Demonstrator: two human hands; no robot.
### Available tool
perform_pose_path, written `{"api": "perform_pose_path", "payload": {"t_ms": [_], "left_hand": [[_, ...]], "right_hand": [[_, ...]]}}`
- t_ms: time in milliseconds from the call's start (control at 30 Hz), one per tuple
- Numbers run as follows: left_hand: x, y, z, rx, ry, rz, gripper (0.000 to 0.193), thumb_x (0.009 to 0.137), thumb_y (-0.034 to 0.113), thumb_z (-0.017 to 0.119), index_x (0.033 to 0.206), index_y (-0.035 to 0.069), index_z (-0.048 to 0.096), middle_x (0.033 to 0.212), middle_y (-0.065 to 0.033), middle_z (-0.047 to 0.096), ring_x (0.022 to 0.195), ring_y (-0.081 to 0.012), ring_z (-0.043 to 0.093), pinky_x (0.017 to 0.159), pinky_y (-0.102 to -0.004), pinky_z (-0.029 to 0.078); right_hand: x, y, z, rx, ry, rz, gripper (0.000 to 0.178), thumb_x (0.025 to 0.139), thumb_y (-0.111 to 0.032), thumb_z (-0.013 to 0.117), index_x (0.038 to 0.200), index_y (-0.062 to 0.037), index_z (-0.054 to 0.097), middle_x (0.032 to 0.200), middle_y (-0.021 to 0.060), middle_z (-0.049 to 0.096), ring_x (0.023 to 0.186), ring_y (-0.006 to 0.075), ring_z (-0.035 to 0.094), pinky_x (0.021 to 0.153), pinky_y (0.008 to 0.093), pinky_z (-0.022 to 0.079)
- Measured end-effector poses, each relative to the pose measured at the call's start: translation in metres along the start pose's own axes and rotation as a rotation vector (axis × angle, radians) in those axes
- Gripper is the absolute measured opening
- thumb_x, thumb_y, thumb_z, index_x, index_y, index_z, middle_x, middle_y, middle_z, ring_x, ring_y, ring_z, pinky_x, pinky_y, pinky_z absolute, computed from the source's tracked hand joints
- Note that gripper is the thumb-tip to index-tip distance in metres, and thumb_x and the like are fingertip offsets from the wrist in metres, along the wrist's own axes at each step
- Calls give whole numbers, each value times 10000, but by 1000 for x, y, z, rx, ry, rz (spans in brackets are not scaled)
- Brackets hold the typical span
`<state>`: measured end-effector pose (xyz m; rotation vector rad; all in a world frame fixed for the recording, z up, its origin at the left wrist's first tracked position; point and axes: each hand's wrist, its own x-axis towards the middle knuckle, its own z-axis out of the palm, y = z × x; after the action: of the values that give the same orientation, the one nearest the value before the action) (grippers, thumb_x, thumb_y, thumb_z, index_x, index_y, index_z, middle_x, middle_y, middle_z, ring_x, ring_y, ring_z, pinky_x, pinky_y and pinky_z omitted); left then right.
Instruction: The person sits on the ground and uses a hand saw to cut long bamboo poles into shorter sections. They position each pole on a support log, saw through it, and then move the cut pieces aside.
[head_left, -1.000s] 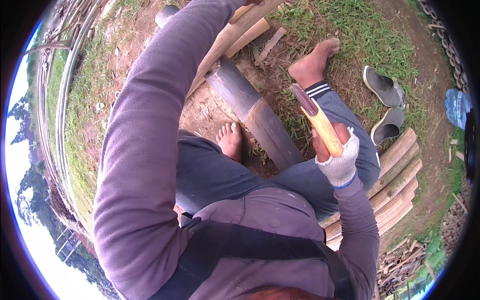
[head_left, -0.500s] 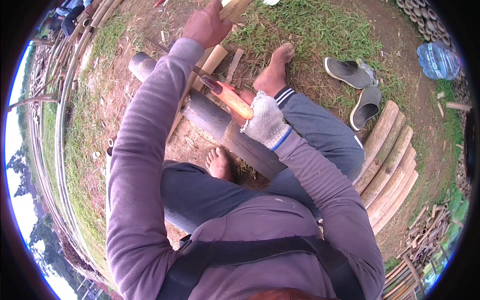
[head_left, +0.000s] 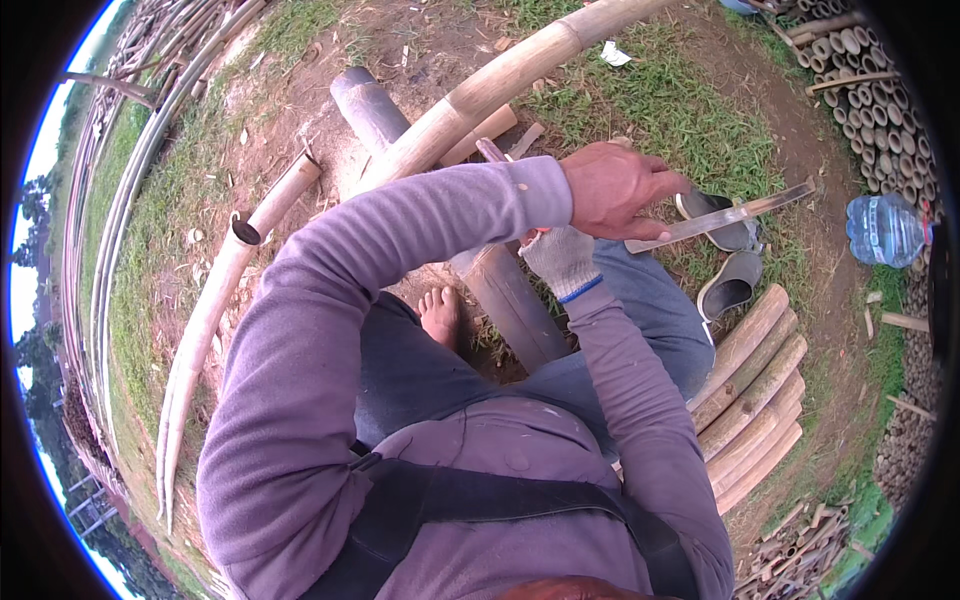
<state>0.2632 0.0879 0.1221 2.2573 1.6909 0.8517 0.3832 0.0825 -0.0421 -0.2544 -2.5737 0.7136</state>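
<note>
My bare left hand (head_left: 614,190) reaches across to the right, above the other hand, its thumb and fingers apart. By its thumb is a long flat strip (head_left: 715,225), which looks like split bamboo; whether the thumb touches it I cannot tell. My right hand (head_left: 562,262), in a white knitted glove with a blue edge, is closed on the knife's orange handle (head_left: 531,237), mostly hidden by my left arm and the glove. A dark bamboo log (head_left: 512,300) lies before me between my legs. Across its far part slants a long tan bamboo pole (head_left: 490,95).
To the right lie a pair of dark slip-on shoes (head_left: 728,285), a row of bamboo pieces (head_left: 745,390) and a large clear water bottle (head_left: 885,230). Cut bamboo (head_left: 870,125) is stacked at the far right. A pale pole (head_left: 210,315) stretches along the left.
My left hand has swung from the far side, where it was on a tan piece, to the right. The strip now shows near the shoes, and more of the bamboo pole is visible.
</note>
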Motion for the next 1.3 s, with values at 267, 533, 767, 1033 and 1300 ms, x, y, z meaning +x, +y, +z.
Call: {"api": "perform_pose_path", "payload": {"t_ms": [267, 533, 767, 1033, 1300], "left_hand": [[-335, -53, -52, 580, 198, -758, 793, 819, 483, 885, 1436, 125, 538, 1186, -164, 703, 1092, -401, 710, 938, -512, 578], [-398, -40, -23, 305, 16, -1379, 941, 730, 397, 922, 1523, 209, 450, 1237, -232, 703, 1118, -455, 721, 962, -540, 581], [-475, 4, -25, 297, 79, -1430, 940, 694, 338, 906, 1534, 262, 491, 1258, -195, 715, 1132, -435, 727, 957, -534, 593], [-497, 12, -31, 262, 55, -1424, 978, 693, 303, 931, 1554, 281, 467, 1168, -171, 749, 1109, -445, 741, 947, -553, 592], [-531, 24, -26, 367, 119, -1389, 940, 695, 285, 928, 1526, 259, 489, 1167, -164, 749, 1098, -439, 742, 944, -547, 595]], "right_hand": [[53, -56, -57, 439, 84, 113, 352, 1025, -348, 771, 1098, -14, 685, 863, 172, 735, 776, 352, 737, 700, 425, 567], [32, -35, -34, 615, 36, 246, 309, 1031, -288, 778, 1125, -6, 693, 864, 99, 708, 744, 207, 657, 713, 359, 545], [-3, -103, -18, 577, -44, 131, 330, 1056, -311, 759, 1167, -25, 639, 832, -12, 644, 663, 53, 575, 598, 232, 477], [-8, -138, -12, 513, 36, 34, 319, 1069, -296, 745, 1156, -4, 649, 845, 7, 663, 685, 56, 590, 616, 245, 488], [-15, -146, 2, 634, -82, 178, 296, 1071, -292, 743, 1131, -13, 668, 828, 9, 690, 672, 62, 626, 604, 240, 515]]}}
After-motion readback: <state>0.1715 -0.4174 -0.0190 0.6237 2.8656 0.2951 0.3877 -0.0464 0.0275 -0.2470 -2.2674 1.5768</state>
